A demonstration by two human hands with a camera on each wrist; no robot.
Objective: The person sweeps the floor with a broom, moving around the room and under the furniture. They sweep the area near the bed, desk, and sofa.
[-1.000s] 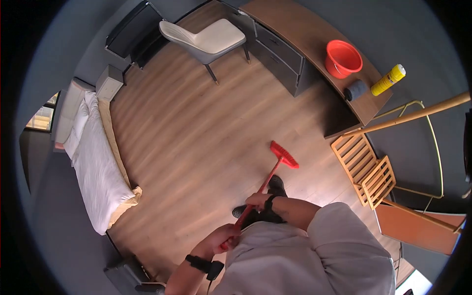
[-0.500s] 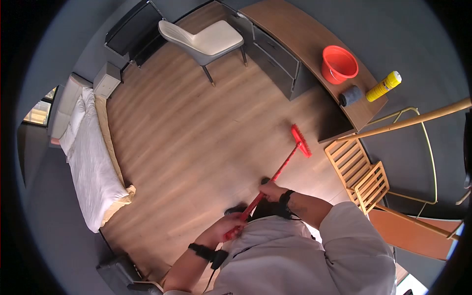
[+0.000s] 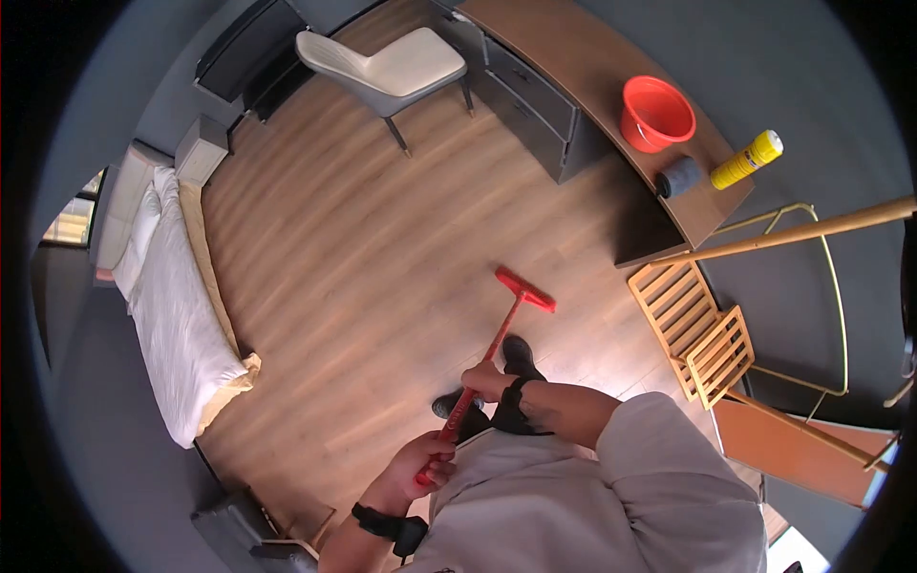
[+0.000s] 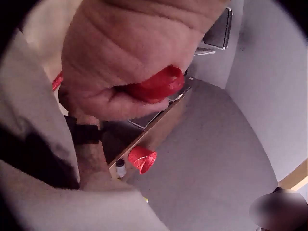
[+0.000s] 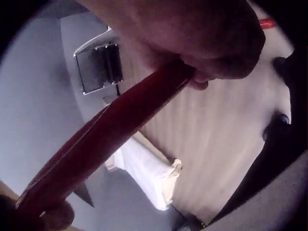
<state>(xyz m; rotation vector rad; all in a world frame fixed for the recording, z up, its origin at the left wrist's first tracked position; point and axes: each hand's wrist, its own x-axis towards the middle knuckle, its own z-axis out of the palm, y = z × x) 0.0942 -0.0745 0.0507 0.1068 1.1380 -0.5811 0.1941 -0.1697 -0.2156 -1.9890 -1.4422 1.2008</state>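
Head view: the red broom [image 3: 459, 411] is gripped by curled left hand [image 3: 416, 466] and right hand [image 3: 485, 381], its head low at the floor [image 3: 363, 267], left of the desk's [image 3: 549, 59] near corner, and is best stroked evenly.

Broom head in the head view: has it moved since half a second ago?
Yes: the broom head has swung away from the desk, toward the bed side.

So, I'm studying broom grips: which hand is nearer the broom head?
The right hand: it grips the red handle partway along, whereas the left hand holds the end farthest from the broom head.
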